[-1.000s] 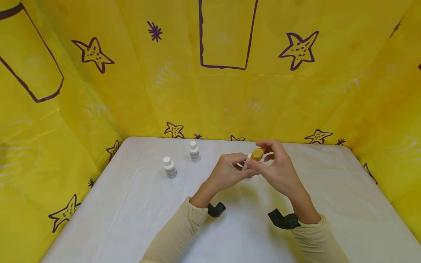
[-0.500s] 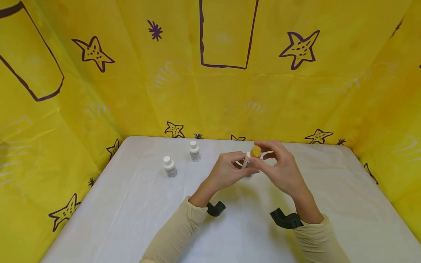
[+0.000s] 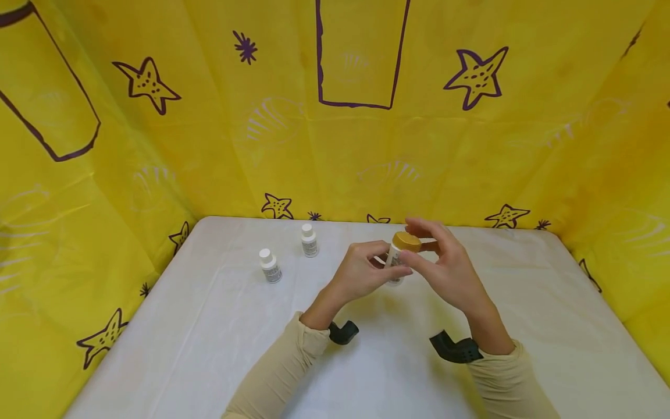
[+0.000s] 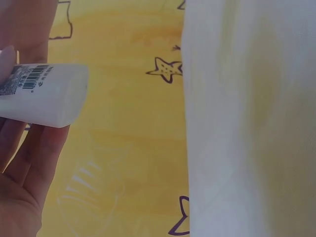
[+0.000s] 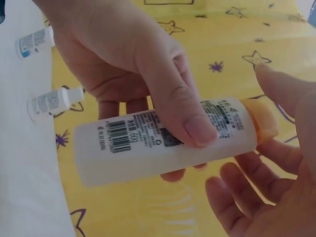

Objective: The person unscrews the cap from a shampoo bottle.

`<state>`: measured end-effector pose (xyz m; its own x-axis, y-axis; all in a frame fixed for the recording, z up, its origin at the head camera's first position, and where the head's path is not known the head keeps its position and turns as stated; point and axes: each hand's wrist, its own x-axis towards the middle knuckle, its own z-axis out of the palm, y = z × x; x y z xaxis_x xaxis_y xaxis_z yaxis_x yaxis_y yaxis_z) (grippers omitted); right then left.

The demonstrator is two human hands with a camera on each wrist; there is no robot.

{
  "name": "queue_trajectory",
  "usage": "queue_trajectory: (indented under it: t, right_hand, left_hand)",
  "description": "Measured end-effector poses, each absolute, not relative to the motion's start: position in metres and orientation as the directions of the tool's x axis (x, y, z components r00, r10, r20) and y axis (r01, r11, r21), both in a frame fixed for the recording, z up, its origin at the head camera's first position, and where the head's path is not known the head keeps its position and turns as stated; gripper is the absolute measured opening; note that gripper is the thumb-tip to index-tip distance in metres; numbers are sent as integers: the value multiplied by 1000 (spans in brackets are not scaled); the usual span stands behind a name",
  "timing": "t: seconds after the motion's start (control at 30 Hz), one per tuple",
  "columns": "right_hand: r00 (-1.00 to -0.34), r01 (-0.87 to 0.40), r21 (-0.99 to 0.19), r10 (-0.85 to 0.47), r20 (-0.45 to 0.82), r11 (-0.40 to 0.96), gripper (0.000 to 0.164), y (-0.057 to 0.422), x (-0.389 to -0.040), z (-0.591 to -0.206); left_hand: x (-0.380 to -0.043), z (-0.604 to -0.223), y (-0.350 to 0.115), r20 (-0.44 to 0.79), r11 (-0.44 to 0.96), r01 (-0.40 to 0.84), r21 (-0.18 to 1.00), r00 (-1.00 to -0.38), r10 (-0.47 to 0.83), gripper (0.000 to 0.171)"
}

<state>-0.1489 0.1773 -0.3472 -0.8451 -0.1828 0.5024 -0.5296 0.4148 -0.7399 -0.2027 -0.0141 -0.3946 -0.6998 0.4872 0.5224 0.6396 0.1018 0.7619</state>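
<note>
My left hand grips a white plastic bottle with a printed label and an orange-gold cap. The bottle is held above the table, cap end up and tilted; its base shows in the left wrist view. In the right wrist view, the left thumb lies across the label. My right hand is around the cap end, its fingers loosely bent. Its thumb stands apart from the cap there, and its fingers are near the cap's edge; I cannot tell whether one touches it.
Two small white bottles stand on the left half of the white-covered table: a nearer one and a farther one. Yellow cloth with purple starfish drawings hangs behind and at both sides. Dark mounts sit at both wrists.
The gold cap was tilted in the right hand's fingers, with white showing beside it. Now it sits on the bottle's top, and the right fingers have spread. The left hand has hardly moved.
</note>
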Motion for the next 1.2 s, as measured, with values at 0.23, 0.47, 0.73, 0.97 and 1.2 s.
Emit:
queue_trajectory:
  t: [0.23,0.47,0.73,0.97,1.2]
  right_hand:
    - [-830,-526,-706,-107,547,475,31,174,-150,-349]
    - [-813,-572,-681,-206,544,459,37,180,-150,-346]
    - [-839,-544,-728,-239,490,417,59,183,-149,-344]
    - [-866,-472,-712,-120,486,519,48,173,-149,-346]
    - [-837,-503,-681,-106,536,533,43,171,-148,-349]
  left_hand:
    - [-202,-394,-13,487,118,616,779,-712,506,16]
    - [-203,-395,-15,479,143,612,778,-724,496,17]
    - [-202,-395,-12,474,116,600,791,-722,504,17]
    - [-202,-396,-11,501,124,642,756,-691,521,16]
    - [-201,-395,-12,510,147,663,734,-681,526,16]
